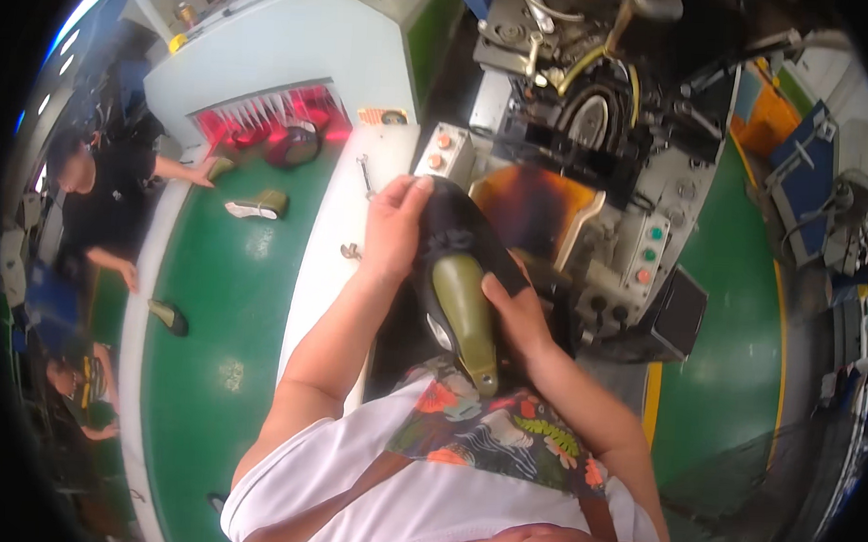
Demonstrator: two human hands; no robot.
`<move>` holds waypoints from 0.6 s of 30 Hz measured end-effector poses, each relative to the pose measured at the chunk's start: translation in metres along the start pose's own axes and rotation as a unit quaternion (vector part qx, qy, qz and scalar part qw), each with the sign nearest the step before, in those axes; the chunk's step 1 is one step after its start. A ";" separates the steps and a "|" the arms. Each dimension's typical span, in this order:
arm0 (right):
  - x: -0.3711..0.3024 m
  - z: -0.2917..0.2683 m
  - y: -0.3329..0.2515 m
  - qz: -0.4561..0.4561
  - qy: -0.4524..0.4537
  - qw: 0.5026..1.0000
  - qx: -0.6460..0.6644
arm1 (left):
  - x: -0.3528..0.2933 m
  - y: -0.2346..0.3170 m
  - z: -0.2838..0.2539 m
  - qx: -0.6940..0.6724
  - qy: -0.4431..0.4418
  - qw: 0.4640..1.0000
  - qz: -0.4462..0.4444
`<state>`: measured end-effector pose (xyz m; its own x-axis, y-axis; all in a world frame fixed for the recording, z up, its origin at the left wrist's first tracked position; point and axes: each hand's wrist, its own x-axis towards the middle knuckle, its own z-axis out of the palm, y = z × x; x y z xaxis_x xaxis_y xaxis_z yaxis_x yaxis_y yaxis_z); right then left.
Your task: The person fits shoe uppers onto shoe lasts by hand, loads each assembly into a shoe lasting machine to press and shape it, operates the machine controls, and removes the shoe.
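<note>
In front of my chest I hold a black shoe upper [453, 223] fitted over an olive-green shoe last [465, 297]. The toe end points away from me and the bare heel of the last, with a small hole in it, comes close to my apron. My left hand [397, 221] grips the black material at the toe end, thumb on top. Farther back, my right hand [519, 309] holds the upper's right edge, its thumb pressed on the material beside the last; its other fingers are partly hidden underneath. A pale patch shows on the upper's left side.
Ahead stands a machine [586, 118] with an amber guard [529, 212] and a button panel [645, 249]. A wrench [364, 176] lies on the white ledge to the left. On the green conveyor [232, 359] are several lasted shoes; a co-worker [108, 194] reaches over it.
</note>
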<state>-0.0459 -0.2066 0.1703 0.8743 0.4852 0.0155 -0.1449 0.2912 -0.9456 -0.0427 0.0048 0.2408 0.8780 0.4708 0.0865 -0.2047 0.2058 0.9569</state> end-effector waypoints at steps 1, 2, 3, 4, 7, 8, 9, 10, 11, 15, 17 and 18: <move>0.000 -0.003 0.002 0.040 0.030 0.999 0.014 | 0.000 0.000 0.004 0.001 -0.014 1.000 0.021; 0.000 -0.009 0.003 0.031 0.025 0.999 0.003 | 0.000 0.000 0.009 0.016 -0.018 1.000 0.017; 0.000 -0.012 0.006 0.058 0.045 0.997 0.002 | 0.001 -0.001 0.013 0.024 -0.028 0.999 0.017; -0.001 -0.017 0.009 0.054 0.040 0.998 0.013 | 0.003 -0.003 0.019 0.006 -0.038 0.999 0.006; -0.005 -0.035 0.020 0.044 0.059 0.997 0.026 | 0.007 -0.007 0.032 -0.010 -0.084 0.996 -0.036; -0.005 -0.041 0.024 0.013 0.060 0.998 0.008 | 0.009 -0.006 0.037 -0.005 -0.105 0.994 -0.035; -0.005 -0.047 0.027 -0.003 0.069 0.998 0.005 | 0.011 -0.006 0.043 0.001 -0.120 0.991 -0.054; -0.006 -0.055 0.027 -0.040 0.034 0.998 0.023 | 0.012 -0.005 0.048 0.039 -0.140 0.989 -0.040; -0.006 -0.060 0.027 -0.058 0.033 0.998 0.008 | 0.012 -0.004 0.055 0.019 -0.166 0.986 -0.011; -0.006 -0.076 0.007 -0.068 0.027 0.995 -0.075 | 0.013 -0.001 0.078 0.033 -0.222 0.975 0.005; -0.008 -0.074 -0.009 -0.067 0.018 0.995 -0.078 | 0.012 0.000 0.086 0.024 -0.240 0.970 0.010; -0.008 -0.069 -0.014 -0.083 0.038 0.992 -0.085 | 0.011 0.001 0.090 0.017 -0.246 0.969 0.009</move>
<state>-0.0193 -0.2716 0.1606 0.9133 0.3759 0.1566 0.0780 0.2160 -0.9733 0.0055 -0.0669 0.2677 0.9763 0.0054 0.2163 -0.2140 0.1689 0.9621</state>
